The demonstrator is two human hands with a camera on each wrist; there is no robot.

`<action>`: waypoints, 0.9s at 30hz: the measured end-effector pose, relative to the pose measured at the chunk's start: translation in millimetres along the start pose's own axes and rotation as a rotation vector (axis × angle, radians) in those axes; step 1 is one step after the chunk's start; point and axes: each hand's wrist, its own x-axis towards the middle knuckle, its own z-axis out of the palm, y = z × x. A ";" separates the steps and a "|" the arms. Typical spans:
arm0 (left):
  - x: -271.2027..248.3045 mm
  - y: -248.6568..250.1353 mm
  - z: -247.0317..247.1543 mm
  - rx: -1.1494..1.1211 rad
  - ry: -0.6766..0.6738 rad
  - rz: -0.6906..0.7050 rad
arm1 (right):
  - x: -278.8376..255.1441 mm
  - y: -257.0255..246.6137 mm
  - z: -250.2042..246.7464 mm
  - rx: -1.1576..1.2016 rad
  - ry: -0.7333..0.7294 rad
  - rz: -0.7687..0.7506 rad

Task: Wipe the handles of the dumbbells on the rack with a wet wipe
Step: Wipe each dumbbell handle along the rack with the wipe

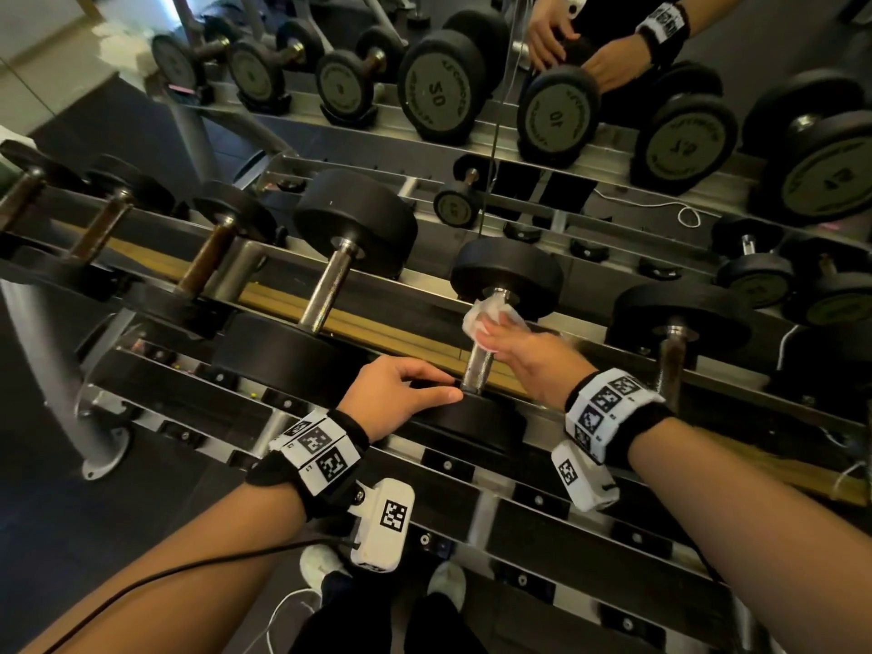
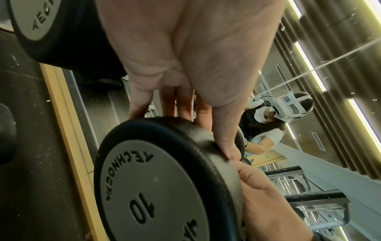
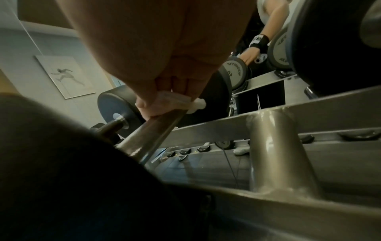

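In the head view a black 10 kg dumbbell lies on the rack's top tier with its steel handle (image 1: 475, 372) pointing away from me. My right hand (image 1: 512, 344) grips a white wet wipe (image 1: 486, 311) wrapped round the far part of that handle, just below the far head (image 1: 507, 271). My left hand (image 1: 408, 389) holds the near head (image 1: 472, 424), fingers curled over its rim and thumb along the edge. The left wrist view shows the fingers (image 2: 181, 104) over the "10" disc (image 2: 152, 187). The right wrist view shows the wipe (image 3: 185, 102) bunched on the handle (image 3: 152, 130).
Other dumbbells flank it: a steel-handled one (image 1: 330, 285) to the left and another (image 1: 674, 356) to the right. A mirror (image 1: 557, 110) behind the rack reflects the weights and my hands. Empty cradles line the lower tier (image 1: 538, 502). A rack strut (image 3: 278, 146) stands close by.
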 end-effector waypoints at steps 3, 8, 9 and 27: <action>-3.7 -4.5 2.3 -0.029 0.036 0.036 | -10.0 -5.4 11.7 0.033 -0.099 -0.051; -5.0 -6.3 2.2 -0.076 0.033 0.048 | -11.1 -5.5 5.4 -0.009 -0.227 -0.071; -4.8 -6.1 1.5 -0.076 0.026 0.042 | -8.2 -3.6 0.2 -0.024 -0.227 -0.063; 2.7 -7.7 -2.3 -0.097 -0.035 0.006 | -5.8 -4.2 -19.9 -0.086 -0.143 0.080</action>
